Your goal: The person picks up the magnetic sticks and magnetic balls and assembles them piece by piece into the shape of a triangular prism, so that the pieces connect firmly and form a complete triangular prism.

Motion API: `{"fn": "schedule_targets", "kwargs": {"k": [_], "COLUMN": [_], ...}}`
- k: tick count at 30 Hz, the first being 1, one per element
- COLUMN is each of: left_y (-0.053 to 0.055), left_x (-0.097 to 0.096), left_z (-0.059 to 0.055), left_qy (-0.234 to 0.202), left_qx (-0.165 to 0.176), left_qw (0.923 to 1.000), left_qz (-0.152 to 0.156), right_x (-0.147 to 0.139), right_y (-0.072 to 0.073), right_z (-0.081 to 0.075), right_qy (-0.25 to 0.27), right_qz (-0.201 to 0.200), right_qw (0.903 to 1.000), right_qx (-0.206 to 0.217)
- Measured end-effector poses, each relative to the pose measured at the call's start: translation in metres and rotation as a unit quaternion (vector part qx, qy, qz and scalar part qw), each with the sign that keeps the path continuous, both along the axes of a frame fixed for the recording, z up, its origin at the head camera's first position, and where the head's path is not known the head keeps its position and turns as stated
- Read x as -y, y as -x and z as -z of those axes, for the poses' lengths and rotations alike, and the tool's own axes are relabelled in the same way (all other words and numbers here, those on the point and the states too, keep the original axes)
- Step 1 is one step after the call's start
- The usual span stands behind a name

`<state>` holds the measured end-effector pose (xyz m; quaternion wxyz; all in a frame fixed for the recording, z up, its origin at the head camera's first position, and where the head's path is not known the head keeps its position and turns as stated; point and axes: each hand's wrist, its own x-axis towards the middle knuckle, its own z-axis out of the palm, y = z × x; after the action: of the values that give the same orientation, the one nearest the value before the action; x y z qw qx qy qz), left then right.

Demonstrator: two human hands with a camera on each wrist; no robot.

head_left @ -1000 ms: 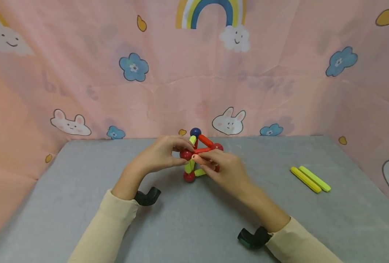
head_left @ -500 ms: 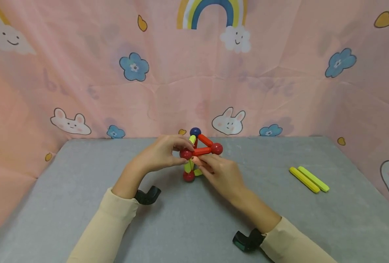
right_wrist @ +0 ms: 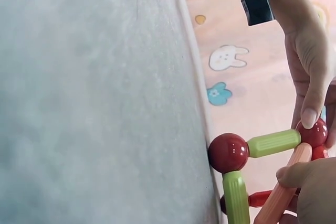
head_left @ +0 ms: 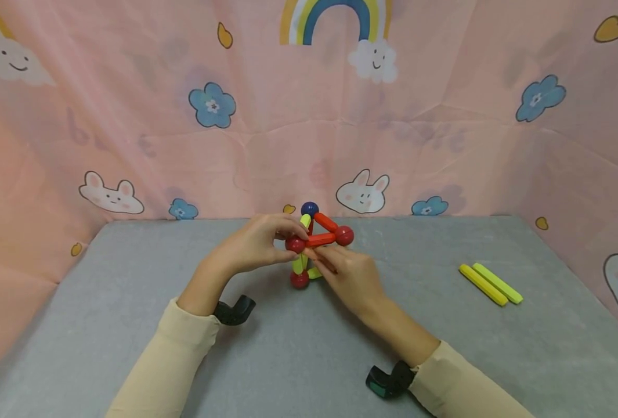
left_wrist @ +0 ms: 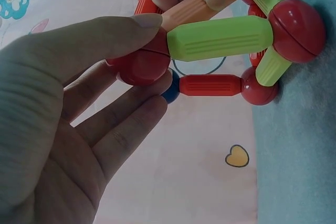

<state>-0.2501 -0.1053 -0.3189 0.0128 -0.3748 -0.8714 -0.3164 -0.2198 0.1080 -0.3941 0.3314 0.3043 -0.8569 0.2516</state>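
A frame of coloured sticks and balls stands on the grey table in the head view. My left hand [head_left: 256,241] grips its front upper red ball [head_left: 295,244] between thumb and fingers. With thumb and fingers, my right hand [head_left: 356,278] pinches a peach-coloured stick [right_wrist: 279,198], one end right at that ball. In the left wrist view the stick slants toward a lower red ball at the top. A light green stick [left_wrist: 220,38] links the gripped ball to a lower red ball [left_wrist: 298,31]. A blue ball [head_left: 310,209] tops the frame, and red sticks run to another red ball [head_left: 344,235].
A yellow stick [head_left: 483,285] and a light green stick [head_left: 498,283] lie side by side at the right of the table [head_left: 131,348]. Behind it hangs a pink printed cloth [head_left: 288,145]. Each wrist wears a black camera.
My right hand has shifted slightly left, bringing the peach stick's end in against the gripped red ball. My left hand has kept its place on the ball.
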Motion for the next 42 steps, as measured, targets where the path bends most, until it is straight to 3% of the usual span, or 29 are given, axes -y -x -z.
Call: {"fn": "schedule_targets", "kwargs": {"k": [12, 16, 19, 21, 23, 26, 28, 31, 33, 36, 42], "left_y": [0.0, -0.001, -0.001, -0.001, -0.001, -0.002, -0.002, -0.003, -0.003, -0.005, -0.01], "left_x": [-0.003, -0.003, -0.003, -0.004, -0.004, -0.004, -0.004, -0.004, -0.006, -0.008, -0.019], "left_z": [0.0, -0.001, -0.002, -0.002, -0.002, -0.002, -0.001, -0.001, -0.001, -0.001, -0.002], "left_qy": [0.008, 0.01, 0.013, 0.015, 0.016, 0.016, 0.017, 0.018, 0.02, 0.028, 0.056], "left_qx": [-0.025, -0.027, -0.026, -0.025, -0.022, -0.02, -0.02, -0.018, -0.016, -0.019, -0.047], "left_qw": [0.9996, 0.9996, 0.9996, 0.9996, 0.9996, 0.9997, 0.9997, 0.9997, 0.9996, 0.9993, 0.9972], "left_qz": [0.006, 0.005, 0.003, 0.002, 0.001, 0.001, -0.001, -0.005, -0.008, -0.014, -0.014], "right_x": [-0.002, -0.008, -0.021, -0.032, -0.041, -0.052, -0.057, -0.062, -0.064, -0.065, -0.069], "right_y": [0.003, 0.006, 0.012, 0.017, 0.021, 0.027, 0.03, 0.035, 0.037, 0.038, 0.039], "right_z": [0.006, 0.006, 0.007, 0.006, 0.005, 0.004, 0.005, 0.01, 0.012, 0.014, 0.015], "right_qy": [0.019, 0.033, 0.088, 0.148, 0.234, 0.298, 0.282, 0.189, 0.15, 0.13, 0.097], "right_qz": [-0.003, -0.025, -0.031, -0.01, 0.018, 0.061, 0.067, 0.032, -0.004, -0.046, -0.073], "right_qw": [0.9998, 0.9988, 0.9915, 0.9845, 0.9717, 0.9408, 0.92, 0.9148, 0.9136, 0.9171, 0.9257], "right_qx": [0.009, -0.027, -0.091, -0.093, -0.027, 0.149, 0.263, 0.356, 0.378, 0.374, 0.358]}}
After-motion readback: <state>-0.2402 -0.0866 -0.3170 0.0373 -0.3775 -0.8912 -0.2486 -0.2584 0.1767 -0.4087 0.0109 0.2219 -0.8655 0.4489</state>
